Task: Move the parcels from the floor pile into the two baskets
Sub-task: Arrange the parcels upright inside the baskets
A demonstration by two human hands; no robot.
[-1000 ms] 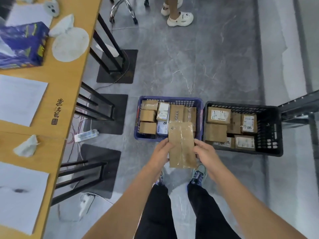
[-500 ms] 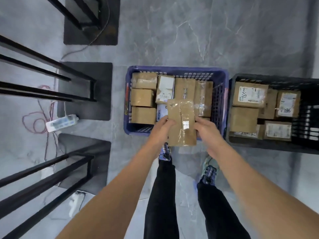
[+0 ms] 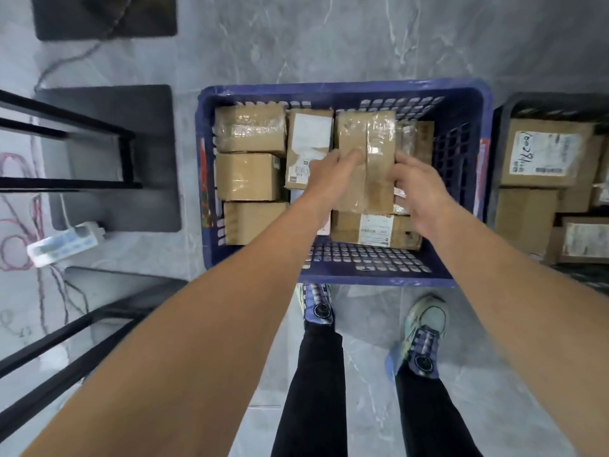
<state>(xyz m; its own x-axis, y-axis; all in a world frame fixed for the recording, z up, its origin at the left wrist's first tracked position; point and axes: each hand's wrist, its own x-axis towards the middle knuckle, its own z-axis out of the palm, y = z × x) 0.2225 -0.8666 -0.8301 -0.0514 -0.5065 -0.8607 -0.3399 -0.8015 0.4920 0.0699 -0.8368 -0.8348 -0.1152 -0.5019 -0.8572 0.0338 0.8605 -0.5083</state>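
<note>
- Both hands are gripping one taped parcel [image 3: 365, 143]: my left hand [image 3: 324, 174] is curling round its left edge, and my right hand [image 3: 417, 192] round its right edge.
- I am holding the taped parcel inside the blue basket [image 3: 329, 92], over the packed boxes [image 3: 248, 174] lying there; I cannot tell whether it is touching them.
- Labelled boxes [image 3: 540, 150] are sitting in the black basket [image 3: 504, 108] just to the right.
- My shoes [image 3: 425, 338] are standing on the grey floor [image 3: 329, 44] beside the blue basket.
</note>
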